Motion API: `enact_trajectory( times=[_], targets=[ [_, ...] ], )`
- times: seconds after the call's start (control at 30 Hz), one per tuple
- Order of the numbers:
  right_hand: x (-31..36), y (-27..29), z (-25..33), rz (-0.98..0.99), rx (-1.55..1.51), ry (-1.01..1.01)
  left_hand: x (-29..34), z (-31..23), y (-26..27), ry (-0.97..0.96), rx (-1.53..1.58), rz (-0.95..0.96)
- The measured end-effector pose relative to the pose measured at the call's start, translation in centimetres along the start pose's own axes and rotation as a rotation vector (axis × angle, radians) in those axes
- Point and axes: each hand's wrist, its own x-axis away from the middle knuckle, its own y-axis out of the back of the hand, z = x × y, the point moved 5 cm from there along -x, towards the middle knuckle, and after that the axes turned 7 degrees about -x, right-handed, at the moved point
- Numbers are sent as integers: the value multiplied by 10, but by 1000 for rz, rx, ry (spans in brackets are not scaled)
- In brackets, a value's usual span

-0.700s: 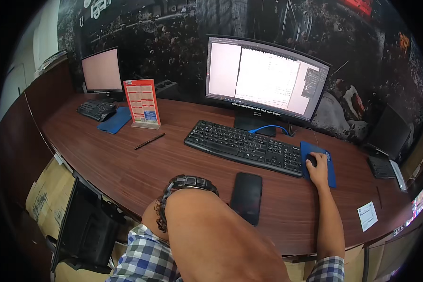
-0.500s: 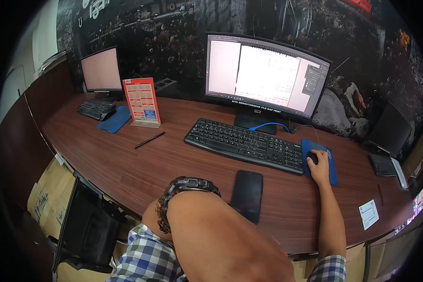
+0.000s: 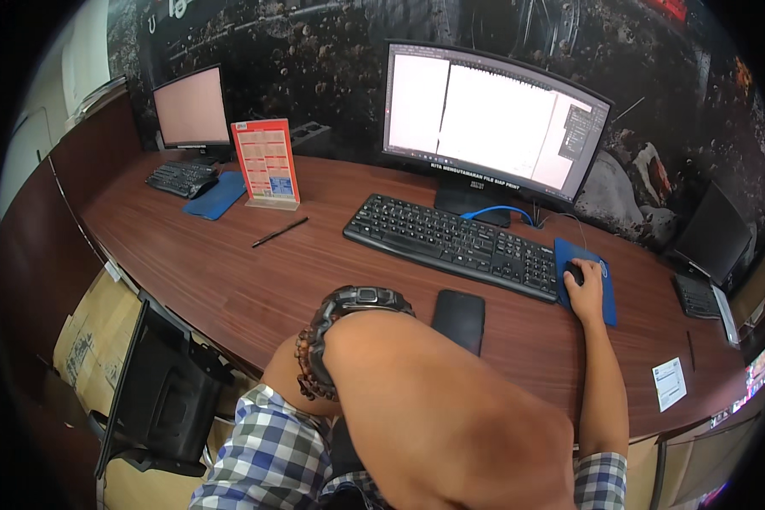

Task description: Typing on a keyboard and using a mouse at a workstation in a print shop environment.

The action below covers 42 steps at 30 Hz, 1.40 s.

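My right hand [image 3: 585, 296] curves over a black mouse [image 3: 575, 273] on a blue mouse pad [image 3: 605, 313]. To its left lies a black keyboard [image 3: 455, 246], below a curved monitor [image 3: 497, 115] showing a mostly white document window. Across the front of the desk my left forearm [image 3: 433, 382] is bent, with a dark watch [image 3: 367, 297] and a beaded bracelet [image 3: 308, 365] at the wrist. The fingers of my left hand are hidden, so their state cannot be made out. A black phone [image 3: 459, 320] lies beyond that forearm, partly covered by it.
On the brown desk [image 3: 204, 280] are a pen [image 3: 280, 232], a red calendar stand [image 3: 265, 161], and a second monitor [image 3: 191, 106] with its keyboard [image 3: 181, 177]. A paper slip [image 3: 669, 384] lies at right. A black chair [image 3: 166, 387] stands at lower left.
The view has shifted, so the desk items appear slightly higher and farther right. My left forearm covers more of the phone. My right hand stays on the mouse.
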Motion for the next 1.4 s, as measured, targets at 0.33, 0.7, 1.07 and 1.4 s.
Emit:
enact_trajectory(
  times=[0.33, 0.7, 1.07, 1.4],
  targets=[
    [1, 8, 3, -61, 70, -22, 221, 139, 122, 1163, -1125, -900],
    [-1, 4, 18, 47, -39, 55, 336, 154, 110, 1686, -1082, -1127],
    [0, 2, 10, 32, -15, 33, 340, 167, 104, 1766, -1117, -963],
    [0, 3, 7, -3, 36, 14, 340, 167, 103, 1706, -1058, -1018]
  ],
)
